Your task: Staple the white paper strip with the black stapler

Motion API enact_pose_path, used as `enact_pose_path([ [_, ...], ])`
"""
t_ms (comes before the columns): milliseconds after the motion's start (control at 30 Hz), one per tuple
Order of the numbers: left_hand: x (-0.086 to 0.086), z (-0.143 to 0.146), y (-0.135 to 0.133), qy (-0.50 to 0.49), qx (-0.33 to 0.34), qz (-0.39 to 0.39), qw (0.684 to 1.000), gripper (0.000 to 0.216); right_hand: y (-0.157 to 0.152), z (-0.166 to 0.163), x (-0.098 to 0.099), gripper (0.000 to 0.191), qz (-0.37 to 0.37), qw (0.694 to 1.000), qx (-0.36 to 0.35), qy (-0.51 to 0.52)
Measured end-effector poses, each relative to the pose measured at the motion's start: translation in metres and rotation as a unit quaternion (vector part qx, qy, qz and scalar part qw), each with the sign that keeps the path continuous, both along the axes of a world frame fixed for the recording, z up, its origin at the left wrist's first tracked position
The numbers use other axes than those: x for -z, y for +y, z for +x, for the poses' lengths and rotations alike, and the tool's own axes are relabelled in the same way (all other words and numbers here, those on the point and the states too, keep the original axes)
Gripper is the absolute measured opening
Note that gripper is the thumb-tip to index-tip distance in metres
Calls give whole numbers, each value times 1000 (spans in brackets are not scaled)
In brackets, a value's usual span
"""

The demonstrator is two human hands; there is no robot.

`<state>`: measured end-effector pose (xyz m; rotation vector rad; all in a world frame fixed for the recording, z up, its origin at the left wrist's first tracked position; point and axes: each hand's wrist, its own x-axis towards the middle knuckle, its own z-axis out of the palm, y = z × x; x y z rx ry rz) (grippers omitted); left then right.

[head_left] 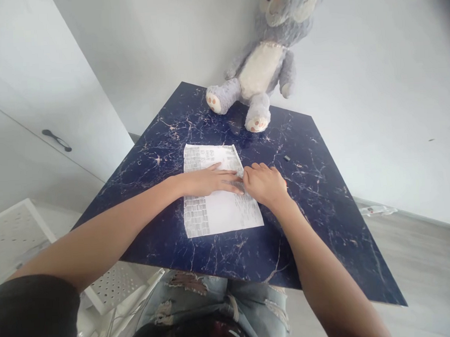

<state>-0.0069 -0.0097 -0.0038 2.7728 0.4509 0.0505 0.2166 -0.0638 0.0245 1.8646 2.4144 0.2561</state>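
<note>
A sheet of paper point(223, 214) lies on the dark blue marble-patterned table point(169, 252), with grey shaded marks down its left side and fainter marks along its right. My left hand point(214, 180) rests flat across the middle of the sheet, fingers spread and pointing right. At the sheet's right edge, my right hand point(263, 182) is closed, its thumb side close to the left fingertips. A tiny orange spot shows by the outer side of that hand; what the fingers hold is hidden. The sheet's upper right edge looks narrowly folded or raised.
A grey plush toy point(261, 71) sits at the table's far edge against the wall. A small dark piece point(287, 158) lies beyond my right hand. White perforated panels point(114, 287) stand at the lower left, and a plastic packet point(378, 210) is on the floor at right.
</note>
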Motion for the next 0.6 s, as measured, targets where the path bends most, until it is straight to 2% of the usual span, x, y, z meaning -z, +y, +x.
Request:
enact_pose_path([
  [67, 1, 0, 1, 7, 1, -3, 1000, 95, -2, -4, 2, 36, 20, 1000, 5, -7],
  [133, 1, -1, 2, 1, 3, -8, 1000, 97, -1, 1, -4, 38, 2, 999, -10, 41],
  [200, -1, -2, 2, -6, 6, -13, 1000, 100, 2, 18, -15, 41, -67, 986, -48, 145],
  [267, -3, -4, 1, -12, 9, -21, 1000, 100, 6, 44, -27, 38, -157, 953, -94, 244],
  [333, -6, -5, 1, -19, 7, -28, 999, 97, 10, 71, -34, 35, -220, 926, -139, 273],
  [400, -8, -5, 0, -23, 3, -30, 999, 92, 13, 95, -36, 35, -254, 912, -163, 277],
  [500, -7, -5, 2, -16, 8, -29, 999, 92, 15, 116, -37, 31, -225, 926, -131, 275],
  [600, -2, -5, 4, -42, 27, -19, 999, 88, 16, 111, -37, 35, -83, 950, -16, 300],
])
